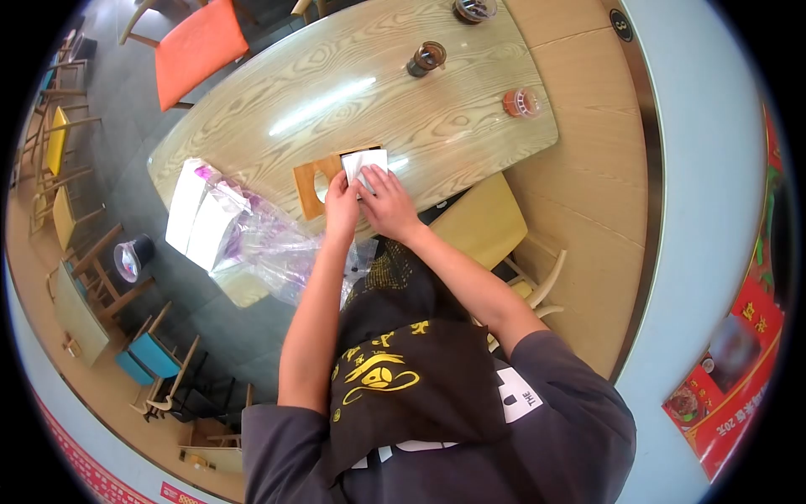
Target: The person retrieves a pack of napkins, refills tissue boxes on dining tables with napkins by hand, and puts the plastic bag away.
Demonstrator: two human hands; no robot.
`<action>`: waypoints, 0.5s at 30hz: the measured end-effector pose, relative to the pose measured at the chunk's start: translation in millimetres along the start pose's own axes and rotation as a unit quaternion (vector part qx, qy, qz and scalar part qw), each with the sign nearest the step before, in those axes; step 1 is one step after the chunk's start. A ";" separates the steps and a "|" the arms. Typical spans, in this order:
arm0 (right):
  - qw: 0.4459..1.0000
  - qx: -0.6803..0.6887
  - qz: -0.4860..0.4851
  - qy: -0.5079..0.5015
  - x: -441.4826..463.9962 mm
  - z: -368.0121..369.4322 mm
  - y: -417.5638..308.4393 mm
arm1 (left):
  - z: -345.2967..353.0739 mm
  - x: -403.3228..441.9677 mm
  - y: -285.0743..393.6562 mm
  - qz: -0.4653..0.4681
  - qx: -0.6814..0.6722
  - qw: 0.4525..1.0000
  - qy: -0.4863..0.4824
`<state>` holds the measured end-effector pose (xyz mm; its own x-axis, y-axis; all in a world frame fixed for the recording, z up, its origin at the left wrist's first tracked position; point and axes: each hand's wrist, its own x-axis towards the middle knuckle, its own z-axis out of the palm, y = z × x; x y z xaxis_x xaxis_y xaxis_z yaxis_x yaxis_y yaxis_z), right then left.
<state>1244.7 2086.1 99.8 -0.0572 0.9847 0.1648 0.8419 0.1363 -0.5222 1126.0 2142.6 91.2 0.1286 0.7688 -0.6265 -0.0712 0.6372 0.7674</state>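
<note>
My left hand [341, 207] and my right hand [388, 204] are close together over a small stack of white paper [367, 162]. The fingers of my right hand lie spread on the paper, while my left hand's fingers are closed at its lower left edge. Under the paper is a wooden holder [309, 182] with an oval opening, resting on the wood-grain table [252, 126]. To the left, a clear plastic bag [269, 239] with purple print and white packs [195, 217] hangs over the table edge.
Toward the table's far right stand a dark jar [426, 59], a red-filled container [521, 102] and another dark container [475, 9]. An orange chair [200, 49] is beyond the table, a yellow seat [478, 220] close on the right, and a bin [134, 257] on the floor at left.
</note>
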 end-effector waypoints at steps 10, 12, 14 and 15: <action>0.998 -0.008 0.063 0.017 -13.0 -29.6 12.7 | 15.6 -9.8 19.6 0.246 0.378 0.890 -0.062; 0.991 -0.001 0.118 0.070 -24.4 -39.9 23.0 | 19.2 0.2 13.3 0.283 0.443 0.849 -0.048; 0.988 0.013 0.133 0.072 -31.1 -42.8 34.1 | 24.2 8.9 8.5 0.331 0.505 0.797 0.003; 0.985 0.031 0.151 0.074 -34.1 -42.2 38.2 | 24.0 12.5 6.7 0.331 0.505 0.797 0.001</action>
<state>1301.5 2053.2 109.5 0.2740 0.9551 0.1128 0.7741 -0.1494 -0.6151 1150.9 2155.2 91.8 0.3911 0.9195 -0.0378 0.7104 -0.2755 0.6476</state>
